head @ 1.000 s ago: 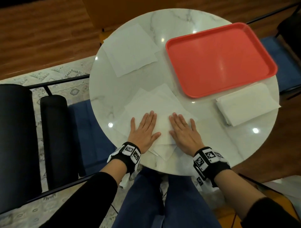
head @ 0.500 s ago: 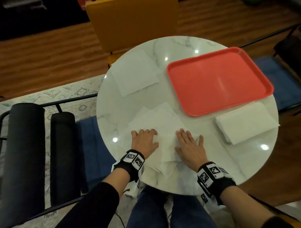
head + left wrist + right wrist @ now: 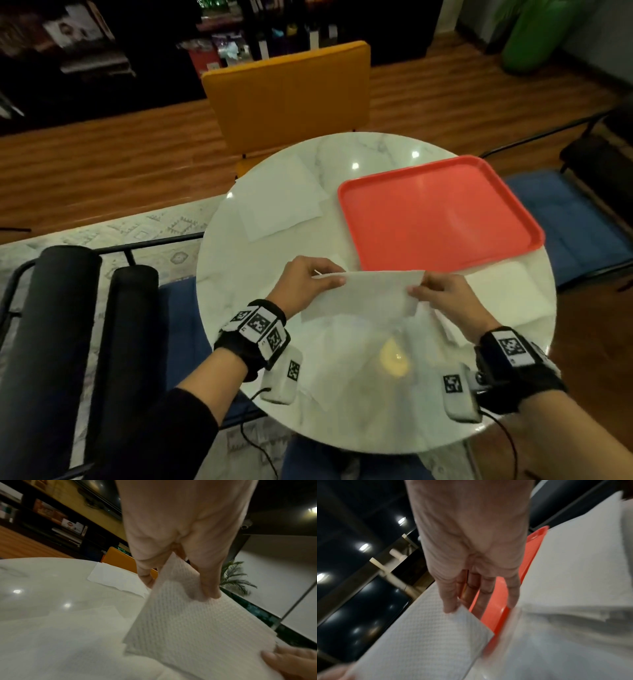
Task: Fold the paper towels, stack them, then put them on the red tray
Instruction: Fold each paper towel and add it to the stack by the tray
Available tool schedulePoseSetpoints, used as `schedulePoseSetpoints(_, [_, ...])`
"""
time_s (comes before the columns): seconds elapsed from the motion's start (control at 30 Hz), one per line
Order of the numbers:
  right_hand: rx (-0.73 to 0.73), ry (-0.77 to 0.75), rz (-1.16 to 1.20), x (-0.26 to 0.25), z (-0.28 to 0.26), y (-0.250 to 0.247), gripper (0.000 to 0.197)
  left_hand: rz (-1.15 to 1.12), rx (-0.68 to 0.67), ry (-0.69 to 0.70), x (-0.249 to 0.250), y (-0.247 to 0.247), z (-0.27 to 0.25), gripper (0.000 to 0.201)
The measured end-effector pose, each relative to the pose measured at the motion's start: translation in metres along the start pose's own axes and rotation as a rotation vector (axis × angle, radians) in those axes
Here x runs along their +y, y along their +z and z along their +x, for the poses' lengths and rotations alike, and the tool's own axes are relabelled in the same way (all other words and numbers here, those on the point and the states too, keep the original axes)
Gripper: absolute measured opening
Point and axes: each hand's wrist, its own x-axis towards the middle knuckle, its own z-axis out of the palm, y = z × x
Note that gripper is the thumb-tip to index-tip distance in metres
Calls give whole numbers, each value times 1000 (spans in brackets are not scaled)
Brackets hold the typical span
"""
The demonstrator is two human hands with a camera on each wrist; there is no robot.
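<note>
A white paper towel [image 3: 363, 294] hangs lifted above the round marble table [image 3: 274, 246], stretched between both hands. My left hand [image 3: 308, 277] pinches its left top corner, thumb over the sheet [image 3: 197, 622]. My right hand [image 3: 442, 291] pinches the right top corner [image 3: 426, 635]. Under it more loose towels [image 3: 349, 370] lie flat near the table's front edge. The red tray [image 3: 435, 212] sits bare at the back right. A folded stack of towels [image 3: 507, 298] lies in front of the tray, right of my right hand. Another flat towel [image 3: 281, 198] lies at the back left.
An orange chair [image 3: 291, 96] stands behind the table. Black padded chair rolls [image 3: 65, 308] are at the left, and blue cushions [image 3: 568, 219] at the right. My knees sit below the table's near edge.
Both hands were pressing flat on the towels on the table. Now they have pinched the top towel by two corners and lifted it off the pile; the head view tilted up.
</note>
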Motion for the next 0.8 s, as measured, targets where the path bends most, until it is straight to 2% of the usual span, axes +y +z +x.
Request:
schedulePoseSetpoints(0.13, [58,19,284,3,-2,-43,13,-71,27,14,12,13,9,10])
schedulePoseSetpoints(0.3, [155,58,285,20,0,-94,10,-56,64,-18,16,40,12,10])
schedulePoseSetpoints(0.43, [229,134,280,52,7,-135,10,-15,103,-138,-11,48,-4,8])
schedulePoseSetpoints(0.57, [248,197,189,86,22,-166,19,5,203,-251,-52,44,-47,10])
schedulePoseSetpoints(0.8, [203,267,-117,114,51,-186,15,-49,451,-558,-120,29,-139,10])
